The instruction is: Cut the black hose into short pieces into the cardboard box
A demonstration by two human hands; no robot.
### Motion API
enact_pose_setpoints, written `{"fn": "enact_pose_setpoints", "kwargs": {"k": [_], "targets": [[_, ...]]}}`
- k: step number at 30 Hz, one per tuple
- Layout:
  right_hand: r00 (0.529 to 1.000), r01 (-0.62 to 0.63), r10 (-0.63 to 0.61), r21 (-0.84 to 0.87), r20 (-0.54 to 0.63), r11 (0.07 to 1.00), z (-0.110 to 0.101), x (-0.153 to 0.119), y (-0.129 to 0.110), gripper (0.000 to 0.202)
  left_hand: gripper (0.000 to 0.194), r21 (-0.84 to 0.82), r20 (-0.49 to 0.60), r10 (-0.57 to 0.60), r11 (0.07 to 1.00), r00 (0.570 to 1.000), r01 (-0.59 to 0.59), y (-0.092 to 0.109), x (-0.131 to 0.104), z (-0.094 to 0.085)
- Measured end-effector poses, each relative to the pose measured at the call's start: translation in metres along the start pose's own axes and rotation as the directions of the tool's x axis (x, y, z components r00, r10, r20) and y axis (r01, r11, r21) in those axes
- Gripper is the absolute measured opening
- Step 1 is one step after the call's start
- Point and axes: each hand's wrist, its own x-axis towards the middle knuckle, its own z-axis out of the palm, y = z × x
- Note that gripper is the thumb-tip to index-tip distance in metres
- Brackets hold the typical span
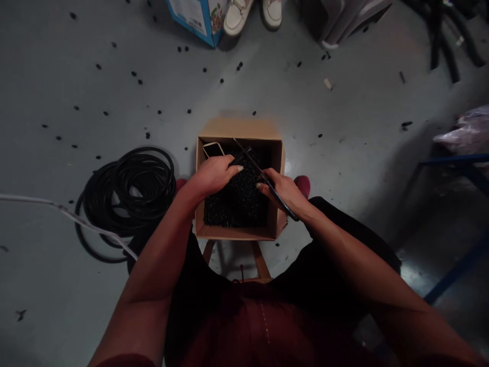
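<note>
An open brown cardboard box [244, 234] sits between the person's knees, low in the middle of the view, with a heap of small glossy black pieces [247, 198] inside it. The left hand [217, 173] reaches in from eight o'clock, fingers curled and thumb drawn close to the forefinger above the heap; dark against dark, I cannot tell whether it grips anything. The right hand [283, 187] comes in from four o'clock, fingers wrapped around a long, slim, dark blade-like tool [273, 191], whose narrow tip points to eleven o'clock across the opening while the thicker black end lies back over the wrist. Inside the box's eleven o'clock corner leans a pale-framed, dark-faced phone-like slab [213, 149], just beyond the left hand. From the box, a thick loose coil of black tubing [95, 204] lies on the grey floor [49, 255] at nine o'clock, a white cable [46, 202] passing across it. Brown wooden legs [261, 260] show at six o'clock. Around twelve o'clock stand another person's cream shoes [237, 18], beside a blue printed carton [211, 23]; a grey plastic stool [346, 18] is at one, more black tubes [435, 41] at two. Black bits [133, 74] dot the floor, mostly from nine to one o'clock
</note>
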Motion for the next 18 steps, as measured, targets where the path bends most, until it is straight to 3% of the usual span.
{"fn": "enact_pose_setpoints", "kwargs": {"k": [8, 18], "targets": [[0.999, -0.025, 0.027, -0.048, 0.039, 0.999, 0.0, -0.002, -0.003, 0.027, 0.027, -0.033, 0.057, -0.023, 0.999, 0.998, 0.025, 0.002, -0.001, 0.001], [0.997, -0.019, 0.016, 0.047, 0.078, 0.999, 0.004, 0.0, 0.005, 0.041, 0.026, 0.111, 0.061, -0.039, 0.993, 0.997, 0.032, 0.006, -0.001, 0.015]]}}
